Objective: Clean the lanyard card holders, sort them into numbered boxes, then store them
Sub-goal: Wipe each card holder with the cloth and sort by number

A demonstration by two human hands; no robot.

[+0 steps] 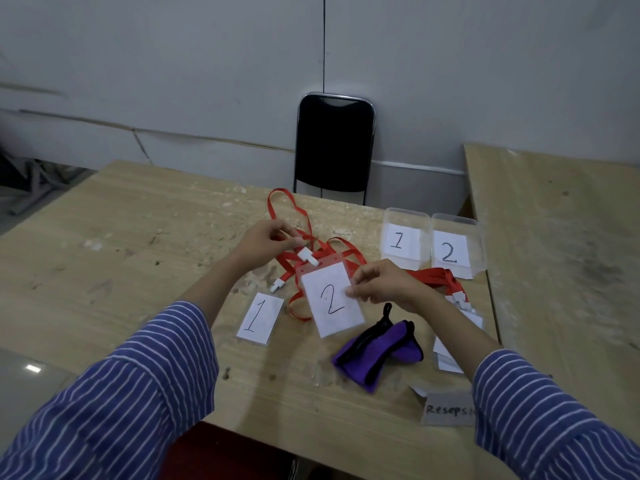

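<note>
My right hand pinches the right edge of a clear card holder marked "2", tilted just above the table. My left hand pinches its red lanyard near the white clip. A second holder marked "1" lies flat at the left. Two clear boxes labelled "1" and "2" stand at the back right. More lanyard holders are piled under my right forearm, partly hidden. A purple cloth lies in front of the "2" holder.
The worn wooden table carries a grey label reading "Reseps" near the front right edge. A black folding chair stands behind the table against the wall. Another wooden tabletop adjoins on the right.
</note>
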